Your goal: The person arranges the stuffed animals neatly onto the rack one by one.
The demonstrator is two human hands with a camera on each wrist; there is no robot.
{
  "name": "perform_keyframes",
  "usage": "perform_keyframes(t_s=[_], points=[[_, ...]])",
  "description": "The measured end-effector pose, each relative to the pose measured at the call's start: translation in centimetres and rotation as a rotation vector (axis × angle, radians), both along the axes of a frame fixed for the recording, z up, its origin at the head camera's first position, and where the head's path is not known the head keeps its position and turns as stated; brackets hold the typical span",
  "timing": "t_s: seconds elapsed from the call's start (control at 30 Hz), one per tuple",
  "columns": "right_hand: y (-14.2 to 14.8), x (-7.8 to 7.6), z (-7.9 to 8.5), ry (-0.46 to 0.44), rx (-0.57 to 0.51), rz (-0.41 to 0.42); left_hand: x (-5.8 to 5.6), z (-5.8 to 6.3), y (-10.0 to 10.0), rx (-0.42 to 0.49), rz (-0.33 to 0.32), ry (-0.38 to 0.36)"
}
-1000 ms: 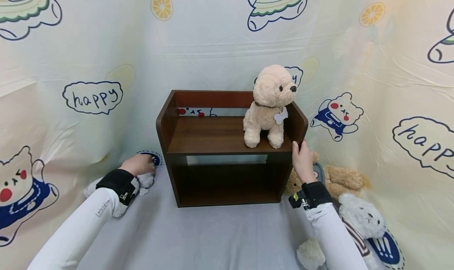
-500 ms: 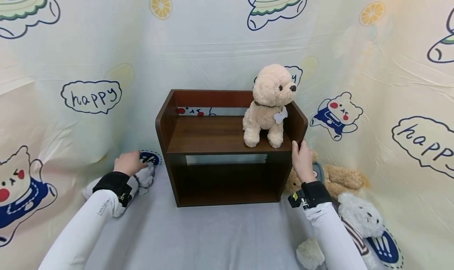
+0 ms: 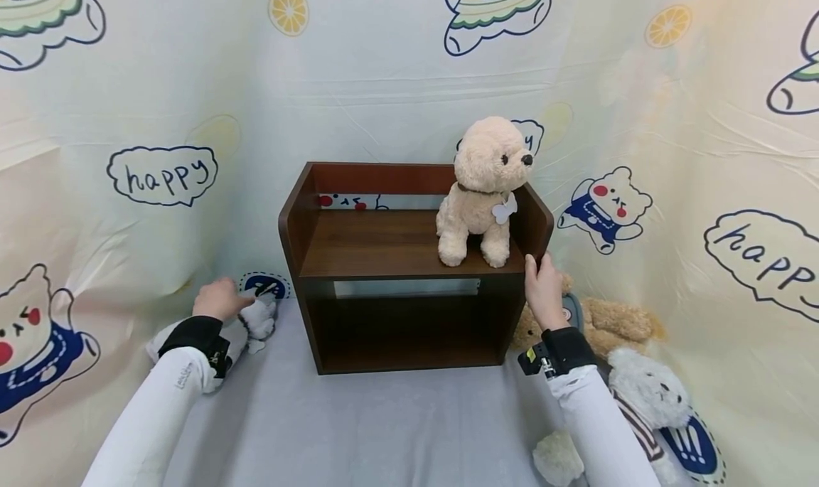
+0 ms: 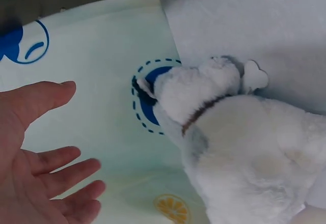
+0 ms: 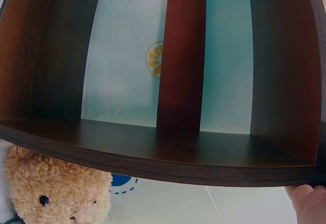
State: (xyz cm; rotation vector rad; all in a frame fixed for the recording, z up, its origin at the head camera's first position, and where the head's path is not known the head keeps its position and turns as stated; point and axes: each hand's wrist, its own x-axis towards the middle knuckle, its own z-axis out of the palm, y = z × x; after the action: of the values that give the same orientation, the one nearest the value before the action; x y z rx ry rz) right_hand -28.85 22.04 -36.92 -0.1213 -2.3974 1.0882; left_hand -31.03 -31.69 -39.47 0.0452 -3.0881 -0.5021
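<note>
My left hand (image 3: 220, 300) is over the left part of the table, its fingers spread and relaxed in the left wrist view. Apart from it there lies a white and grey plush dog (image 4: 244, 147) with a brown collar and white bone tag. Upright in the middle stands a two-level dark wooden shelf (image 3: 371, 242). On its upper board, at the right end, sits a cream plush dog (image 3: 476, 213). My right hand (image 3: 545, 295) touches the shelf's right side panel, thumb by the front edge and fingers extended along the outside; the fingers are partly hidden.
A brown plush bear (image 5: 58, 188) lies on the right side of the shelf, partly covered by my right hand and arm. Nearer me on the right is a white plush toy (image 3: 649, 391) with striped clothing. A printed curtain (image 3: 371, 82) hangs behind and around the grey-white tablecloth (image 3: 384, 430).
My left hand has drawn back to the left, away from the grey plush dog's head, uncovering more of it. The right hand, the shelf and the cream dog stay put.
</note>
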Motion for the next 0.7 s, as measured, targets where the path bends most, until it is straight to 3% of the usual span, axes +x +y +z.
perform_keyframes(t_s=[0.3,0.47,0.7], points=[[0.0,0.1,0.1,0.006,-0.010,-0.003,-0.1,-1.5,-1.3,0.061,0.076,0.041],[0.1,0.2,0.3,0.000,-0.010,-0.005,-0.2,-2.8,-2.0,0.086,0.074,0.058],[-0.1,0.1,0.3,-0.015,-0.002,-0.005,-0.3,-4.5,-3.3,0.077,0.070,0.021]])
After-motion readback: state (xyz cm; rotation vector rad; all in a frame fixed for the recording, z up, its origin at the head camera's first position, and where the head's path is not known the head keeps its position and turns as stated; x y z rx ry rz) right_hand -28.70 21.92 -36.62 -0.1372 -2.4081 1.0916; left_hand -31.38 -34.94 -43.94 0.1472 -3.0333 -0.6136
